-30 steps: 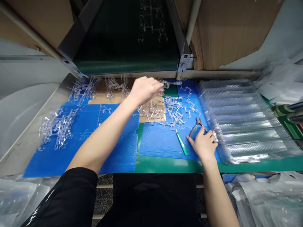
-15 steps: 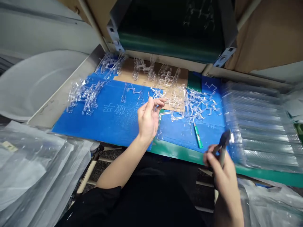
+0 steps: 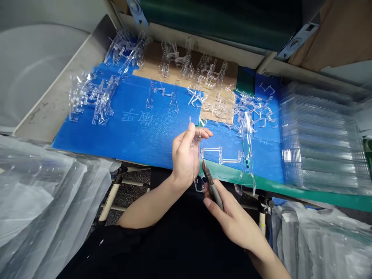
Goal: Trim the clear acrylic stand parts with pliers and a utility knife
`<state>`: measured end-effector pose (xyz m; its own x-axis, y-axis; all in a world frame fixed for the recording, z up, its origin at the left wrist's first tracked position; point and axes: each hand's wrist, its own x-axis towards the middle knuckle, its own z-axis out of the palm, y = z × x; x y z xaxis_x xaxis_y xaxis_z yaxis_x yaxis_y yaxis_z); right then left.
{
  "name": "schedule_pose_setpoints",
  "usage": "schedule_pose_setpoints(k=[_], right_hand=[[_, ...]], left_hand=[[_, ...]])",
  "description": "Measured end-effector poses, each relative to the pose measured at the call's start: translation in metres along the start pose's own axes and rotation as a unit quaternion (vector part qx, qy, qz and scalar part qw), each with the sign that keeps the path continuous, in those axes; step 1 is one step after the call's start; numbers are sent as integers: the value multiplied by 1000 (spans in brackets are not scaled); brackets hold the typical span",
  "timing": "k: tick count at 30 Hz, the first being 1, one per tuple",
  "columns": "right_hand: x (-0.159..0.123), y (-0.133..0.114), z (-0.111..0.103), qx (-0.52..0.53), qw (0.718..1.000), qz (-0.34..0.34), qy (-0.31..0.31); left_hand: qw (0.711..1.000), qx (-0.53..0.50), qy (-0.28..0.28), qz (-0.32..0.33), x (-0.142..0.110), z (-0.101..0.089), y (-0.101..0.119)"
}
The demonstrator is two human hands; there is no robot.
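My left hand [image 3: 185,157] is closed around one end of a clear plastic moulding [image 3: 220,155], whose thin zigzag runner joins two long clear parts. The second part hangs out to the right, over the bench's front edge. My right hand [image 3: 229,213] grips a pair of cutting pliers [image 3: 213,186] by the handles. The pliers' tip is at the runner close to my left fingers; whether it touches I cannot tell. Several more clear mouldings [image 3: 106,99] lie beyond on the blue sheet [image 3: 130,135].
A stack of clear ribbed trays [image 3: 322,143] stands at the right. Cut clear runners [image 3: 255,104] lie in a heap beside it. Cardboard [image 3: 154,58] lies under mouldings at the back, below a dark green conveyor [image 3: 221,27]. Plastic-wrapped bundles flank the bench.
My right hand has brought the pliers left, from beside the trays to the runner at my left hand. The view has shifted, and the green lighter-like stick is now mostly hidden behind the held moulding.
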<state>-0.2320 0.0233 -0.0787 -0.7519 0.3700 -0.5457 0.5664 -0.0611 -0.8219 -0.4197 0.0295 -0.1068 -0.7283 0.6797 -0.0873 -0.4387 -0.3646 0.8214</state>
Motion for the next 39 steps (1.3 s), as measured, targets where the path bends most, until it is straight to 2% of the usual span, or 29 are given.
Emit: schedule_pose_setpoints(k=[10, 17, 32, 35, 37, 39], right_hand=[[-1, -4, 3, -19, 999, 26, 5], [0, -2, 3, -12, 999, 32, 9], [4, 4, -4, 7, 1000, -3, -22], [12, 16, -4, 60, 998, -3, -25], [24, 28, -4, 146, 989, -9, -35], [41, 43, -4, 251, 967, -3, -44]], left_hand=[[999, 36, -16, 3, -6, -4, -4], [999, 25, -21, -13, -8, -2, -5], [997, 71, -10, -27, -13, 2, -10], [997, 74, -5, -28, -10, 1, -18], [995, 94, 2, -34, -3, -3, -31], [988, 145, 7, -53, 9, -10, -49]])
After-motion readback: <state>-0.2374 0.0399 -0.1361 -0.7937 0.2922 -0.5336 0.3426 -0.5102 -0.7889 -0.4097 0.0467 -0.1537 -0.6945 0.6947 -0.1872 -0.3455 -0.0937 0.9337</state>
